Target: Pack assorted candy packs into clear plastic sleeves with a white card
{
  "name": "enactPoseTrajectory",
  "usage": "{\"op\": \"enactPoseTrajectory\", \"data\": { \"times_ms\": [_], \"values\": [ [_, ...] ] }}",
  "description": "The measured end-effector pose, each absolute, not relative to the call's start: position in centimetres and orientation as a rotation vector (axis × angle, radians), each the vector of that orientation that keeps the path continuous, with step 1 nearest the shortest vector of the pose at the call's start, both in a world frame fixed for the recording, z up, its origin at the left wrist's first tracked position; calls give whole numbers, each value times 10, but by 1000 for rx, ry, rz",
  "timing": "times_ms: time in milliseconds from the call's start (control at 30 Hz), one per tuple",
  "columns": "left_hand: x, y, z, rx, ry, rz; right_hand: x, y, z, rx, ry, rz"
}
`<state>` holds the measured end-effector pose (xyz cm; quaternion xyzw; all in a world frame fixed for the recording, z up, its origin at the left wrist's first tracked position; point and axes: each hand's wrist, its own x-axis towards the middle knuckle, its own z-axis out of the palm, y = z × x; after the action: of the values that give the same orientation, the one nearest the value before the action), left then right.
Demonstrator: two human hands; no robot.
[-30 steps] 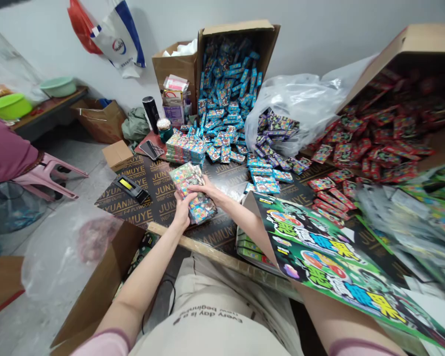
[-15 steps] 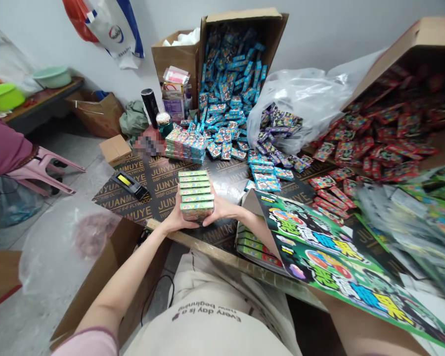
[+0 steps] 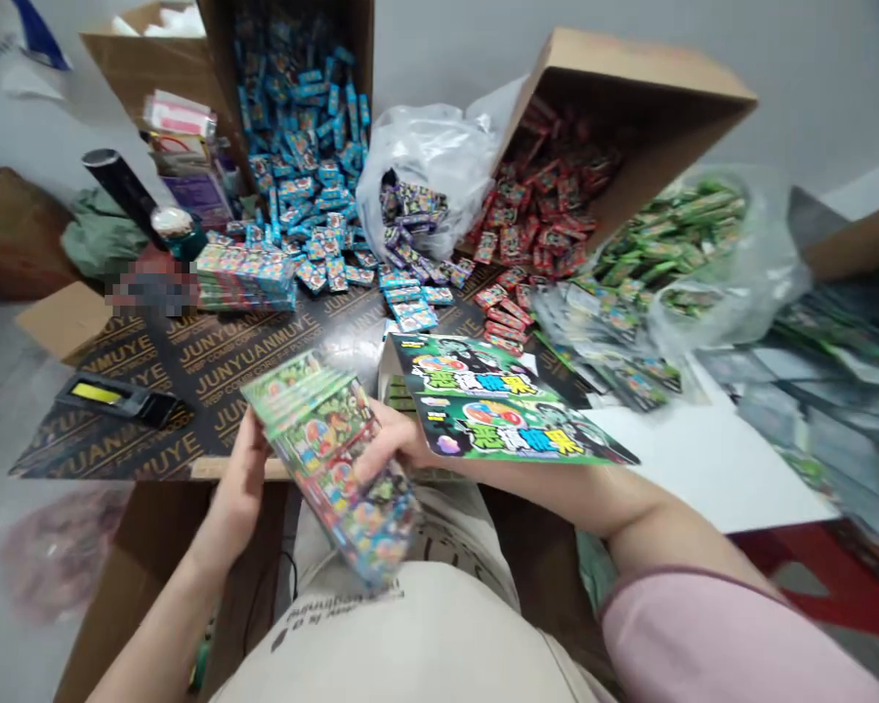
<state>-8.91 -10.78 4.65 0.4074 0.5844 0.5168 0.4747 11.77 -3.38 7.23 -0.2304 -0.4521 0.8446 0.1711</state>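
A block of stacked small candy boxes, green at one end and multicoloured along its broad face, is tilted above the table's front edge, slightly blurred. My left hand is closed around its left side. On the other side my right hand grips the block, with the thumb lying across its face. Close to my right forearm stands a green printed display carton with its lid raised; a few packets show in its shadowed opening. Another stack of candy boxes rests farther back on the table.
Blue packets spill from a carton at the back. Purple packets lie in a clear bag, red ones in a tilted carton, green ones in a bag. A black tape dispenser sits at the left, near a dark tumbler.
The block has been brought closer to my body and tipped, so its broad face now shows. My right hand has shifted onto that face. The view has swung right.
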Motion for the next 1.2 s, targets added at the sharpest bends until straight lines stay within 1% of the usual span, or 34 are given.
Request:
{"op": "enactPoseTrajectory", "data": {
  "times_ms": [67,100,133,167,233,300,367,433,500,600,667,700,800,867,1000,1067,1133,1200],
  "values": [
    [-94,-93,39,1025,1405,1310,150,-43,85,-741,-1366,2486],
    [-95,-80,34,1070,1441,1337,166,-44,92,-812,-1520,2422],
    [-93,-66,29,1156,1507,1320,180,-43,100,-885,-1726,2276],
    [-87,-51,23,1278,1541,1237,193,-41,107,-952,-1945,2056],
    [-65,-20,14,1549,1477,1050,214,-33,120,-1066,-2291,1490],
    [-32,5,8,1737,1326,883,228,-21,128,-1169,-2437,901],
    [2,21,6,1854,1166,707,237,-8,128,-1260,-2440,381],
    [28,26,9,1952,1068,550,243,5,119,-1314,-2402,34],
    [38,21,17,2054,1044,405,247,16,104,-1348,-2390,-148],
    [31,2,39,2256,1102,240,250,24,81,-1364,-2482,-246],
    [22,-8,58,2368,1141,221,250,24,69,-1365,-2574,-268],
    [19,-10,67,2402,1176,278,249,23,65,-1374,-2611,-273],
    [22,2,79,2478,1314,596,240,24,61,-1417,-2677,-258],
    [31,20,72,2560,1352,675,231,27,61,-1437,-2707,-214],
    [46,48,47,2659,1335,544,222,37,62,-1449,-2732,-67],
    [47,53,41,2692,1306,521,232,40,60,-1373,-2715,54],
    [45,55,38,2686,1246,528,252,41,54,-1311,-2540,149],
    [42,55,33,2592,1186,673,279,43,41,-1363,-2146,193]
  ]
}}
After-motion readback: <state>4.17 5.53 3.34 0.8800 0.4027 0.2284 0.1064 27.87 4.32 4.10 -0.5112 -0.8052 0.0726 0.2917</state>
